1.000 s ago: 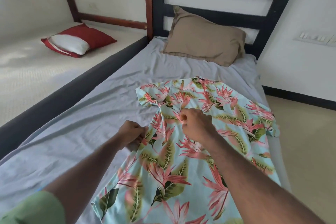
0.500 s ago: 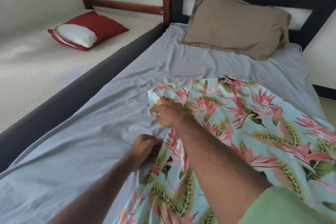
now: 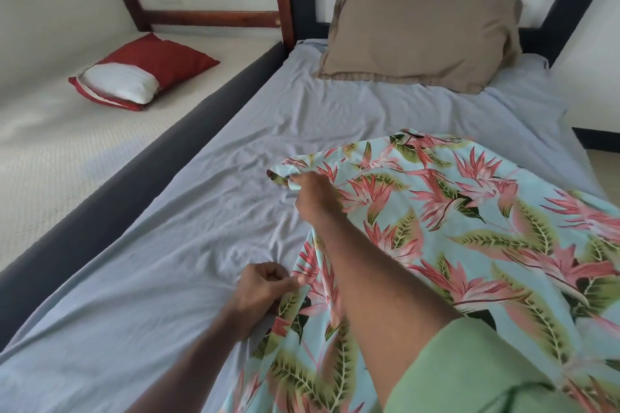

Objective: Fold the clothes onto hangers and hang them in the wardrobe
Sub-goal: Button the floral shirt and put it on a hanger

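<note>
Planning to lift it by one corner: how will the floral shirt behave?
Probably floppy: the floral shirt bunches where the right hand and left hand pinch it. Likely light and thin, draping in soft folds over the bedsheet.

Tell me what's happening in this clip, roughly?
A person is laying out a floral shirt on a bed with a grey sheet. The right hand pinches the shirt's far corner, apparently a sleeve end, and the left hand pinches its near edge. The shirt lies partly spread, not folded. No hanger or wardrobe shows. A tan pillow sits at the head of the bed.
</note>
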Demonstrator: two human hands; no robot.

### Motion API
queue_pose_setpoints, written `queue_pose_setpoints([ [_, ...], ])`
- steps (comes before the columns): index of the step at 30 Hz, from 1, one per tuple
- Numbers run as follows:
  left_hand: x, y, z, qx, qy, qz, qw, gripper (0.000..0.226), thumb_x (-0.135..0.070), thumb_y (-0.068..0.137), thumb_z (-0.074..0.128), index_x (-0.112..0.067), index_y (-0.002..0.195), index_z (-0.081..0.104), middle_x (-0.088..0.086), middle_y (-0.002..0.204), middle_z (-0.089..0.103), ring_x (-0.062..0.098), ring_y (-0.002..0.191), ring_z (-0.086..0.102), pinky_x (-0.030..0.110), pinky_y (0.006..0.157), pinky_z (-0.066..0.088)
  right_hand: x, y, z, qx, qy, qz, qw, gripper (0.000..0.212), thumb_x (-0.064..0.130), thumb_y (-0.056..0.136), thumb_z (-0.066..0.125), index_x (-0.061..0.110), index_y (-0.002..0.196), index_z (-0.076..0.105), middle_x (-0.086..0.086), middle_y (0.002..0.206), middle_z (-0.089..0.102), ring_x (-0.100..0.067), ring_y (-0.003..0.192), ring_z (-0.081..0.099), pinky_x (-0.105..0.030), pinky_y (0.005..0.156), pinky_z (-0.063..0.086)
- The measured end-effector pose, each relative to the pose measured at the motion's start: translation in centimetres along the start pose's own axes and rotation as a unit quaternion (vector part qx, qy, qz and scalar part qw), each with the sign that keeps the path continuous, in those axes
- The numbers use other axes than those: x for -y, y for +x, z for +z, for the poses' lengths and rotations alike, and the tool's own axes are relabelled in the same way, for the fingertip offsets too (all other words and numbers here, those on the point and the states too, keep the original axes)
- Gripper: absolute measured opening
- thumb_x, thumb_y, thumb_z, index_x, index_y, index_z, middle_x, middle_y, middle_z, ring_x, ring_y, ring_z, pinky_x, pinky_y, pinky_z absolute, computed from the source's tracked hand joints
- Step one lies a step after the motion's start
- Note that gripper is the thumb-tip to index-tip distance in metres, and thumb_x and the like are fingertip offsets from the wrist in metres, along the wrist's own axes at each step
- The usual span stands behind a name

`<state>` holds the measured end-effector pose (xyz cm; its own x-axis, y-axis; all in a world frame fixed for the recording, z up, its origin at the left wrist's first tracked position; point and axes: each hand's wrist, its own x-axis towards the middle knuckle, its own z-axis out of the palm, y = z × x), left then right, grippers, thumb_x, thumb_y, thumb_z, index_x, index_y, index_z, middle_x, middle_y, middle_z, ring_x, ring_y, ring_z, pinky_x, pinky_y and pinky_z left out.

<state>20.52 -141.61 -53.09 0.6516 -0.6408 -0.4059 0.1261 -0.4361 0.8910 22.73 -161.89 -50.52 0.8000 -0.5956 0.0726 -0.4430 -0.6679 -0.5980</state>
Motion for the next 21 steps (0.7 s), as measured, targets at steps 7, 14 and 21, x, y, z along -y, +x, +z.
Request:
queue_pose_setpoints([
  [7,-3.2,-2.8,2.2,0.018,0.034,0.009,0.999,0.017,0.000,0.082,0.079,0.004,0.096,0.070,0.021,0.078,0.075,0.027,0.057,0.071,0.028,0.046,0.053,-4.5,-1.8,-4.2,-0.076,0.176,0.034,0.981,0.047,-0.001,0.095,0.062,0.013,0.139,0.060,-0.011,0.139,0.063,-0.025,0.130,0.058,-0.023,0.111,0.040],
  [14,-6.5,-4.4,9.8,0.049,0.140,0.117,0.982,0.005,-0.007,0.087,0.071,-0.012,0.087,0.071,0.011,0.063,0.070,0.018,0.043,0.054,0.029,0.040,0.048,-10.0,-6.3,-11.4,-0.216,0.347,0.108,0.906,0.039,0.004,0.099,0.060,0.009,0.138,0.061,0.000,0.135,0.065,-0.011,0.123,0.062,-0.028,0.104,0.051],
  [21,-5.3,-4.9,15.6,0.113,0.351,0.151,0.917,0.025,-0.034,0.079,0.080,-0.016,0.089,0.065,-0.004,0.068,0.067,0.015,0.062,0.066,0.038,0.063,0.058,-17.1,-13.1,-13.6,-0.158,0.066,0.248,0.953,0.066,-0.003,0.089,0.064,0.018,0.150,0.047,-0.015,0.138,0.061,-0.032,0.111,0.068,-0.042,0.087,0.061],
])
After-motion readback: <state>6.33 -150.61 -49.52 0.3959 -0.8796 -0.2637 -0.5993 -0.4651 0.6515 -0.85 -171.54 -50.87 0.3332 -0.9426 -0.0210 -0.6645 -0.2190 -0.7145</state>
